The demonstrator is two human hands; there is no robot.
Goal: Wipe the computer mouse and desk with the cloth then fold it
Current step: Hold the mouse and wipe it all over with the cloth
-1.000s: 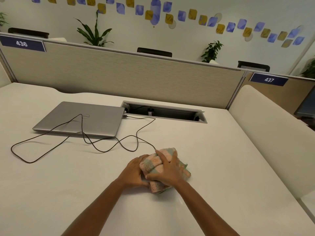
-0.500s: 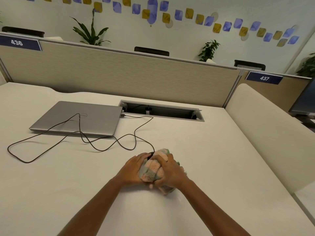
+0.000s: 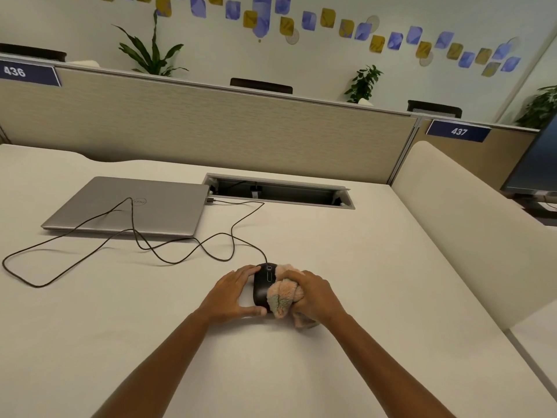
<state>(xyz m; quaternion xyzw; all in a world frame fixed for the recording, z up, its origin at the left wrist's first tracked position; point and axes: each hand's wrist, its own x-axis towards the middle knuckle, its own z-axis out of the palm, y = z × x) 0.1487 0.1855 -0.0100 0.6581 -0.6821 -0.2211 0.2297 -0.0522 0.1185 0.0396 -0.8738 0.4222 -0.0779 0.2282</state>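
Left hand grasps black corded computer mouse; right hand clutches bunched peach fluffy cloth at its 3 o'clock.

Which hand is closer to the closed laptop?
Left. The left hand holds the mouse on the laptop side; the right hand, gripping the cloth, sits beyond the mouse.

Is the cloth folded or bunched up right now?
Bunched up: the cloth is crumpled in the right hand, pressed against the mouse.
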